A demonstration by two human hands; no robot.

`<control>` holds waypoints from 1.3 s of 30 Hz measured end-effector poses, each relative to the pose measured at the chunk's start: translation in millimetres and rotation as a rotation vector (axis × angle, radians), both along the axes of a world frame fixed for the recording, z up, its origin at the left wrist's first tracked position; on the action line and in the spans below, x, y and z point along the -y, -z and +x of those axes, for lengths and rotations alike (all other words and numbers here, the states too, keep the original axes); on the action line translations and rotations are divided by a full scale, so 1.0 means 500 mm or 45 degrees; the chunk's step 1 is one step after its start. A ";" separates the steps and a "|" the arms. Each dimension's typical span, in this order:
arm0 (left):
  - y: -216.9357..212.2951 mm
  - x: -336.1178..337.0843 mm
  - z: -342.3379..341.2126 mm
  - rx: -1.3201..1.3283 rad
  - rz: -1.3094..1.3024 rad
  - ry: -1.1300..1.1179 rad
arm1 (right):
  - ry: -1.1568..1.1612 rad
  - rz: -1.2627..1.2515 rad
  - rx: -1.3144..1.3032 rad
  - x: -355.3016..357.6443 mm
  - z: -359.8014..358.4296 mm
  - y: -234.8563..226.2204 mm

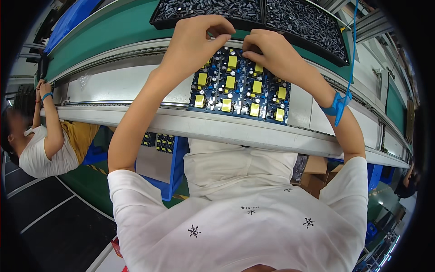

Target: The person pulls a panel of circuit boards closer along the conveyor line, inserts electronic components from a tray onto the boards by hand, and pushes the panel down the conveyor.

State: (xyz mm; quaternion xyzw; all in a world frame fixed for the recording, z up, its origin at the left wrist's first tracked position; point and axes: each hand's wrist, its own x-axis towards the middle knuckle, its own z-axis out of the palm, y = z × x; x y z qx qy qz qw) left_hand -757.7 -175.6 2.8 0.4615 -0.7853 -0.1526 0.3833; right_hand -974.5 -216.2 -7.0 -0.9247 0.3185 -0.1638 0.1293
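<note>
A dark blue circuit board panel (238,90), set with rows of yellow block-shaped parts and small silvery ones, lies flat on the rails of the line in front of me. Over its far left corner is my left hand (197,36), thumb and fingers curled together near the tips. My right hand (272,50) is bent the same way above the far edge, its fingertips close to the board. Whatever either pinch holds is too small or hidden to make out. Around my right wrist sits a blue strap (336,106) with a blue cord.
Beyond the boards, two black trays (266,28) full of small dark cylindrical components rest on a green surface (113,47). A metal rail (181,122) runs along the near side. Below at left is a blue crate (174,174) with more boards; another person (50,140) works farther left.
</note>
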 end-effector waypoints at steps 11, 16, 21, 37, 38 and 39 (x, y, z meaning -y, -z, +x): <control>0.016 0.010 -0.013 0.265 -0.031 0.123 | -0.031 -0.192 -0.069 -0.010 0.008 -0.005; 0.006 0.018 -0.031 0.518 -0.064 0.129 | 0.009 -0.179 -0.118 -0.004 0.007 -0.004; 0.002 0.028 -0.032 0.592 -0.002 0.110 | 0.035 -0.178 -0.035 -0.010 0.005 0.009; -0.046 0.023 -0.095 1.041 0.172 -0.080 | 0.190 -0.229 -0.006 0.078 -0.121 -0.080; -0.044 0.020 -0.098 1.086 0.159 -0.091 | 0.261 -0.260 -0.007 0.104 -0.134 -0.080; -0.041 0.020 -0.103 1.126 0.141 -0.095 | 0.339 -0.294 -0.013 0.122 -0.141 -0.085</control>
